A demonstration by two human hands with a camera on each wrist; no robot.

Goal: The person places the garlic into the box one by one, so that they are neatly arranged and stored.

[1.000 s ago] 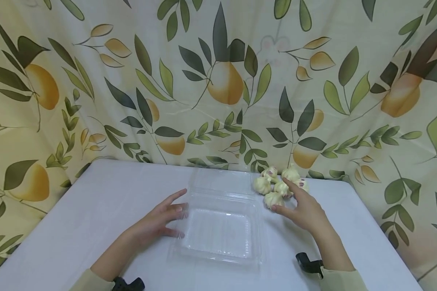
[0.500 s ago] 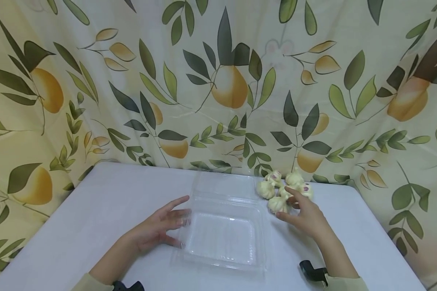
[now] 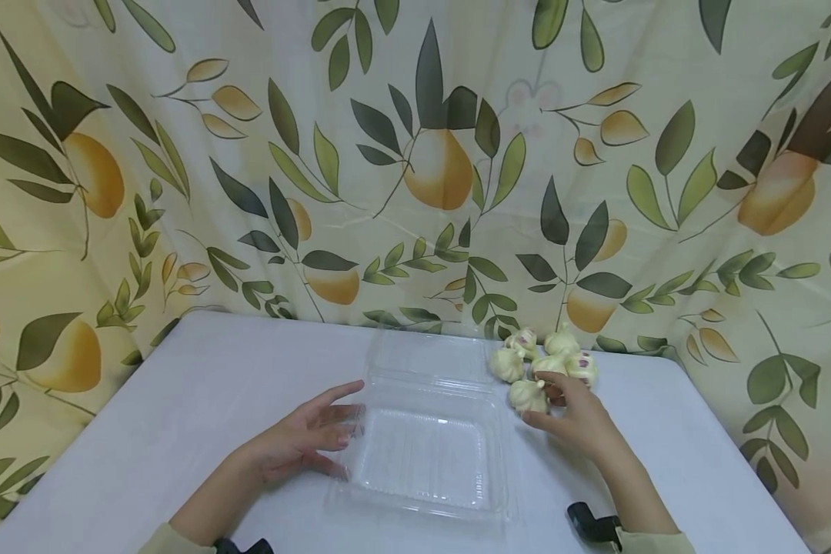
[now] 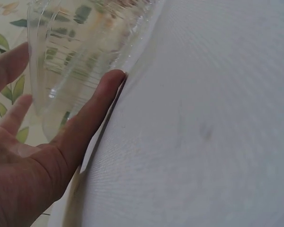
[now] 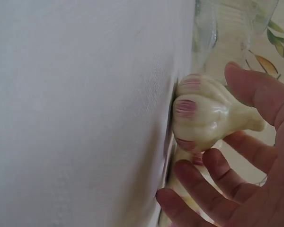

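A clear plastic clamshell box (image 3: 422, 505) lies with its lid (image 3: 432, 355) folded back, away from the person. Along its left side, my left hand (image 3: 294, 442) is spread; the fingers are at the box wall, and in the left wrist view the thumb (image 4: 97, 104) lies low beside the base. My right hand (image 3: 585, 419) reaches around the nearest garlic bulb (image 3: 526, 397), thumb on the near side and fingers behind. In the right wrist view this purple-streaked bulb (image 5: 196, 113) sits on the table, with a gap showing at the thumb.
More garlic bulbs (image 3: 561, 362) cluster behind the nearest one, right of the lid. All stand on a white-covered table (image 3: 215, 369). A curtain with a fruit and leaf print (image 3: 402, 254) hangs along the back edge. Black wrist cameras (image 3: 592, 527) sit at the cuffs.
My right hand has come down and its fingers have moved in behind the nearest garlic bulb. My left hand stays beside the box. The head view has tilted slightly.
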